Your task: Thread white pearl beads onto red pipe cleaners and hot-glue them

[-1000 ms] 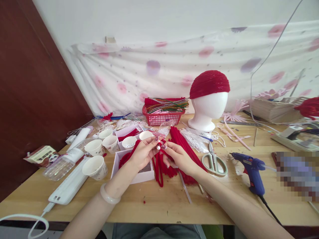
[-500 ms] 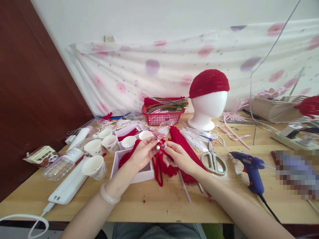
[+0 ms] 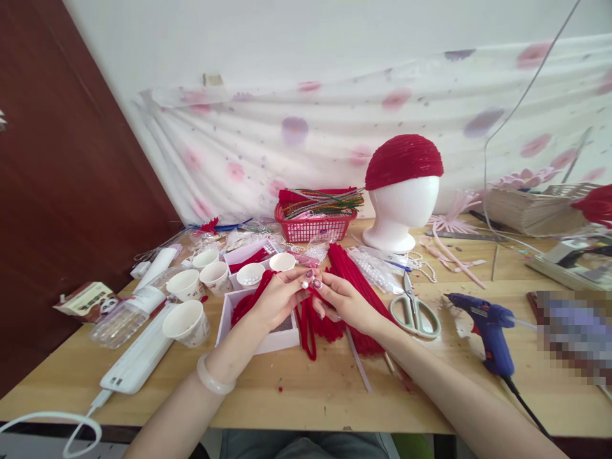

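My left hand and my right hand meet over the middle of the table, thumbs and fingertips pinched together. Between the fingertips shows a white pearl bead beside a bit of red pipe cleaner, mostly covered by the fingers. Just under the hands hangs a looped red pipe cleaner. Behind my left hand stands a white box with more red pipe cleaners in it. A thick bundle of red pipe cleaners lies behind my right hand.
Left of my hands are several paper cups and a white power strip. Scissors and a blue glue gun lie to the right. Farther back are a red basket and a white foam head with a red cap.
The fingertips have shifted slightly around the bead and draw closer together. The whole view has moved a little, so everything sits slightly farther right.
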Demonstrator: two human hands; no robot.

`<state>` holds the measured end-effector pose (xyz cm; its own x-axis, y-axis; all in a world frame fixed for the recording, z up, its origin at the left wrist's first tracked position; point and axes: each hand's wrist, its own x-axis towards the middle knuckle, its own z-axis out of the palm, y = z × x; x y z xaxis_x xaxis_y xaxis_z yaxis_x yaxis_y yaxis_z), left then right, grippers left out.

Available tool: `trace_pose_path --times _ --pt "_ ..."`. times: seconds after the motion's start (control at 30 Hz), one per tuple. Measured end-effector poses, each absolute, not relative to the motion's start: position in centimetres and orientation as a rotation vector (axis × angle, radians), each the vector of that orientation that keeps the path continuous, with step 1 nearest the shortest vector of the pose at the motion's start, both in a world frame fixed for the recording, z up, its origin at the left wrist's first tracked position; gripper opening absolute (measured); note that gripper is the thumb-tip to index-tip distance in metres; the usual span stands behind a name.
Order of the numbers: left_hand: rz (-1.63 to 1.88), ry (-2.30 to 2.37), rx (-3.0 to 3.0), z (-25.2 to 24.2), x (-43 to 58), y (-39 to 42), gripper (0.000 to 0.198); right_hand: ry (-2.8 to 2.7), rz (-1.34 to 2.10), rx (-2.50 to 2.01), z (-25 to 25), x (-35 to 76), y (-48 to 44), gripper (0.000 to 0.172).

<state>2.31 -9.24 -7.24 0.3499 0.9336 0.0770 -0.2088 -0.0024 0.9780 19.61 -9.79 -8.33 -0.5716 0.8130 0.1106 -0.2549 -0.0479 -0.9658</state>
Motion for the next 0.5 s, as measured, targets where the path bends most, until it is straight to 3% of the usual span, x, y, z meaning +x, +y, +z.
trace_pose_path --times 0.23,0.5 --pt "1.037 1.202 1.634 -3.8 -1.2 -6.4 0.031 -1.333 1.843 -0.492 -9.1 20.4 -8.2 0.019" --pt "0.228 1.517 2.024 -2.8 -0.5 1.0 0.036 -1.207 1.908 -0.515 -9.9 20.7 -7.2 0.023"
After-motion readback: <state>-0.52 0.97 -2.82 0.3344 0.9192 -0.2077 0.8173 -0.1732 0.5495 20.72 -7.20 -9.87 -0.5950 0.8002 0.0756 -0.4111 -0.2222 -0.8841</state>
